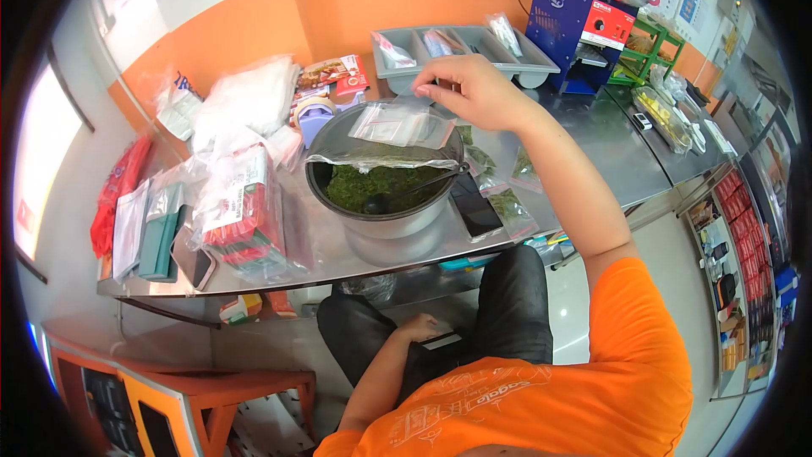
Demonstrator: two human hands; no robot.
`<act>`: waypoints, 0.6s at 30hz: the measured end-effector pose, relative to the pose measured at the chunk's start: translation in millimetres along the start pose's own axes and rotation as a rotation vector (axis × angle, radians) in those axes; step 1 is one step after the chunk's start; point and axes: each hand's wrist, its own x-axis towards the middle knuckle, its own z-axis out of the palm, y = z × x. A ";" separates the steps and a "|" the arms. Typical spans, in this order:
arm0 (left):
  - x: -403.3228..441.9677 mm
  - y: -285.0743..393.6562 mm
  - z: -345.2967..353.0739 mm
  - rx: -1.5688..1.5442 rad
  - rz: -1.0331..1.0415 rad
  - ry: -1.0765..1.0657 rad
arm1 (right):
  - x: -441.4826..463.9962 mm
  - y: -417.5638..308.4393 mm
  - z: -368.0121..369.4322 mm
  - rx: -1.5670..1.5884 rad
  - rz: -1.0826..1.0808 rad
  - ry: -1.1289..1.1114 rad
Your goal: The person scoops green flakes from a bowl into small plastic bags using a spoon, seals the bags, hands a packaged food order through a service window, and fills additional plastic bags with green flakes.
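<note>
My right hand (474,91) reaches over the steel table, its fingertips pinched on the corner of a clear plastic bag (423,101). More clear bags (393,125) lie beneath it on the film covering the back of a round pot (397,227). Chopped green stuff (359,186) fills the pot, and a dark ladle (423,188) rests in it. My left hand (417,327) is low by my lap, fingers curled, beside a flat dark object with a pale strip (441,340); whether it grips this is unclear.
Filled green packets (510,207) and a dark phone (475,206) lie right of the pot. Wrapped red and green packs (241,211) stand left. Behind are a tape dispenser (316,114), a grey divided tray (533,57) and a blue machine (554,13).
</note>
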 end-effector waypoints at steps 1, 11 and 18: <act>0.6 -1.2 1.1 0.005 0.008 0.007 | -0.6 3.1 -0.5 0.007 0.006 0.034; -19.1 28.6 -3.4 0.064 0.004 0.047 | -33.6 -17.9 -7.6 0.265 0.230 0.271; -49.9 73.8 -15.6 -0.453 0.348 0.186 | -159.6 -72.1 -21.1 0.575 -0.066 0.166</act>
